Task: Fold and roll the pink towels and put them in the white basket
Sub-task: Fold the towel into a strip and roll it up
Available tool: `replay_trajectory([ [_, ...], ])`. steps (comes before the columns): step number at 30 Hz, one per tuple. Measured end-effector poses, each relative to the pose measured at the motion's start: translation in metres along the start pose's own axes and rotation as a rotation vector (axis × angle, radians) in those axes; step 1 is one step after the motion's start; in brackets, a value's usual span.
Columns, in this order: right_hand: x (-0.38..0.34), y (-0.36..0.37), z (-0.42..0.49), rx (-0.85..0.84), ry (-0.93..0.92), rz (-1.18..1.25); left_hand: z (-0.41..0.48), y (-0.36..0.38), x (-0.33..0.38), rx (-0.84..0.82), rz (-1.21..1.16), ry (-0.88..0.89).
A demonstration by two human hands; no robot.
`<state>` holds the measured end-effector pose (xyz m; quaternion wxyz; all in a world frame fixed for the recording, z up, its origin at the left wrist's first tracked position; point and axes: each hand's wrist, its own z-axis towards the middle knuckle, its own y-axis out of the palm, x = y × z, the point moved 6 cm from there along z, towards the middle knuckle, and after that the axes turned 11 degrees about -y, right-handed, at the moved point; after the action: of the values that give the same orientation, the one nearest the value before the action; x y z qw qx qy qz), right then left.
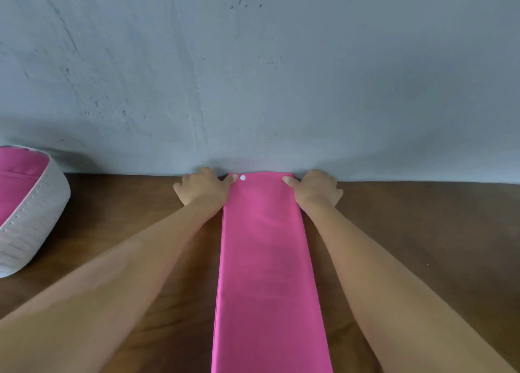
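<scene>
Head view: the towel (264, 260), folded into a long strip, reaches the far edge of the tabletop (408, 232). There the left hand (202, 187) and right hand (315, 188) pinch its corners. Rolling remains; the basket (36, 209) at the left edge holds pink cloth.

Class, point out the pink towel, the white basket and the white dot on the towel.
pink towel (267, 274): head view, middle of the folded strip.
white basket (36, 218): head view, outer wall.
white dot (242, 178): head view, its centre.
</scene>
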<state>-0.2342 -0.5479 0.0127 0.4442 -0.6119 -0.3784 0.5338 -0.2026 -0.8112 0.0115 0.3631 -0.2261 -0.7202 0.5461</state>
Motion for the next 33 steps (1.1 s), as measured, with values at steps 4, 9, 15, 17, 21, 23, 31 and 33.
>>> replay_trajectory([
  [4,0.000,0.001,-0.007,-0.030,-0.052,-0.023,-0.030,-0.007,0.005,0.082,-0.077,0.120],
  [9,0.006,-0.006,-0.031,0.035,-0.185,0.187,-0.101,-0.007,0.007,0.094,-0.093,0.560],
  [15,0.008,-0.009,-0.092,0.074,-0.560,0.242,-0.150,0.018,-0.019,-0.116,-0.042,0.749],
  [17,0.011,-0.002,-0.108,0.009,-0.609,0.172,-0.155,0.028,-0.025,-0.132,0.050,0.751],
  [21,0.019,0.005,-0.141,-0.080,-0.663,0.094,-0.156,0.035,-0.031,-0.082,0.131,0.738],
  [23,0.025,0.003,-0.163,-0.100,-0.652,0.091,-0.156,0.035,-0.032,-0.085,0.125,0.727],
  [31,0.047,0.004,-0.265,-0.206,-0.575,-0.056,-0.159,0.031,-0.031,-0.085,0.120,0.736],
  [33,0.054,0.003,-0.288,-0.220,-0.547,-0.085,-0.159,0.031,-0.029,-0.091,0.131,0.741],
])
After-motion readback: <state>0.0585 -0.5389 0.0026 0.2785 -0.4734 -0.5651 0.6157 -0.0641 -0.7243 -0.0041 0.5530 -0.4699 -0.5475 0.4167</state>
